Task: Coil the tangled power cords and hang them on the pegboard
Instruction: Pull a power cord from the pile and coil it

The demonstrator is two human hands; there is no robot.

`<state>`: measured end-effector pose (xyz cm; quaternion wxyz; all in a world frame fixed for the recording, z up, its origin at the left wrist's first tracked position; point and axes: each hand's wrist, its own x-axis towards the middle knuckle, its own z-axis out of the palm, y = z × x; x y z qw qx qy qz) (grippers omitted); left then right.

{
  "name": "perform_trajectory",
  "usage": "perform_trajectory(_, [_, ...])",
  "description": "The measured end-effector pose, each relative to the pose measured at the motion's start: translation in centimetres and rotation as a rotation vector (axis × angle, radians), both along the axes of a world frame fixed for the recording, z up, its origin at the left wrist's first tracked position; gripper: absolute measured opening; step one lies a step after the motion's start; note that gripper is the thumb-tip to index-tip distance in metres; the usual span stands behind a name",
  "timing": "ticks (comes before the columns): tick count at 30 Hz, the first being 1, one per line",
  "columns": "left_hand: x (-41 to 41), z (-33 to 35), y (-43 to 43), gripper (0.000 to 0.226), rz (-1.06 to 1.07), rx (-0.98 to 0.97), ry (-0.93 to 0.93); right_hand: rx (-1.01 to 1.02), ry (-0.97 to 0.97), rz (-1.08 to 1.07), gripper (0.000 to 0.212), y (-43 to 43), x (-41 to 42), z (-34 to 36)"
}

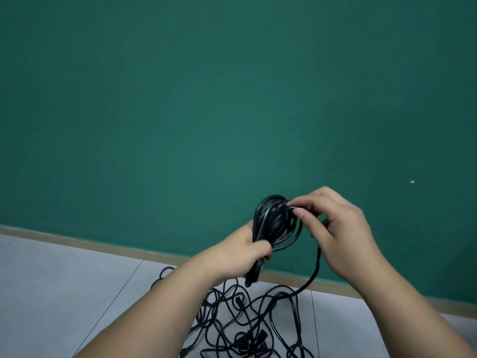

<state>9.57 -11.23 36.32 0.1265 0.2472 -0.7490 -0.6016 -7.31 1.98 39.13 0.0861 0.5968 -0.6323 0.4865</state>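
Left hand [246, 255] grips coil [275, 223] at base — right hand [335, 228] pinches its top; long axis upright.

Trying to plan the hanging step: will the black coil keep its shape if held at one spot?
Probably floppy: the coil droops below where the left hand grips it. Likely to spring apart if loosened, since the right hand pinches its top strands. The tail running to the floor tangle may tug it.
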Motion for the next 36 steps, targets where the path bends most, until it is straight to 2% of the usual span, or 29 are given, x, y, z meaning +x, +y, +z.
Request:
perform_trajectory(3, [-0.1, -0.5, 0.6, 0.020, -0.139, -0.131, -0.081, -0.063, -0.026, -0.064, 0.012, -0.2, 0.3, -0.3])
perform_trajectory(5, [0.0, -0.1, 0.9, 0.023, -0.184, -0.154, -0.101, -0.056, -0.092, -0.122, 0.009, -0.2, -0.1, -0.5])
perform_trajectory(7, [0.2, 0.3, 0.8, 0.021, -0.205, -0.105, -0.097, -0.002, -0.323, -0.094, 0.010, -0.1, -0.7, -0.5])
perform_trajectory(10, [0.6, 0.6, 0.7, 0.011, -0.230, 0.010, -0.062, 0.169, -0.840, 0.107, 0.022, 0.2, -0.9, -0.2])
perform_trajectory(12, [0.7, 0.7, 0.7, 0.009, -0.238, 0.068, -0.029, 0.254, -0.961, 0.172, 0.024, 0.2, -1.0, -0.5])
perform_trajectory(16, [0.9, 1.3, 0.6, 0.004, -0.198, 0.192, 0.096, 0.188, -0.995, 0.225, 0.027, -0.2, -1.4, -1.3])
perform_trajectory(19, [0.9, 1.6, 0.4, 0.009, -0.091, 0.230, 0.172, 0.198, -0.912, 0.232, 0.025, -0.4, -0.9, -1.9])
perform_trajectory(22, [0.8, 1.4, 0.4, 0.008, -0.002, 0.201, 0.191, 0.156, -0.886, 0.153, 0.017, -1.0, 0.2, -2.4])
perform_trajectory(26, [0.6, 1.1, 0.7, 0.007, 0.060, 0.143, 0.183, 0.109, -0.953, 0.070, 0.019, -1.9, 2.3, -2.4])
perform_trajectory(28, [0.5, 1.1, 0.9, 0.011, 0.087, 0.109, 0.197, 0.124, -0.920, 0.057, 0.023, -1.9, 2.8, -2.1])
perform_trajectory(32, [0.4, 1.0, 1.0, 0.013, 0.132, 0.040, 0.224, 0.162, -0.929, 0.170, 0.029, -1.5, 2.9, -1.2])
perform_trajectory(36, [0.1, 1.0, 1.5, 0.015, 0.116, 0.159, 0.291, 0.157, -0.876, 0.206, 0.032, -1.6, 3.2, -1.1])
